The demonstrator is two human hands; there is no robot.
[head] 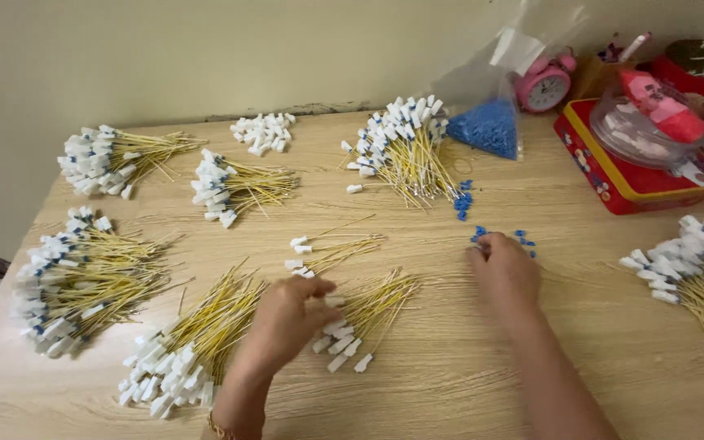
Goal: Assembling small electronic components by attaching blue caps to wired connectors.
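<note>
My left hand (pixel 291 314) rests on a small bundle of yellow sticks with white tags (pixel 364 314) near the middle of the wooden table (pixel 450 375), fingers curled around the tag ends. My right hand (pixel 503 269) reaches to a scatter of small blue pieces (pixel 523 239), fingertips pinching among them; whether one is held I cannot tell. A few loose tagged sticks (pixel 327 248) lie just beyond my left hand.
Several piles of tagged yellow sticks lie around: far left (pixel 112 159), left (pixel 75 281), front (pixel 189 346), back centre (pixel 405 147), right edge (pixel 694 269). A clear bag of blue pieces (pixel 490 126), loose white tags (pixel 264 132), a pink clock (pixel 543 85) and a red tin (pixel 637 175) stand behind.
</note>
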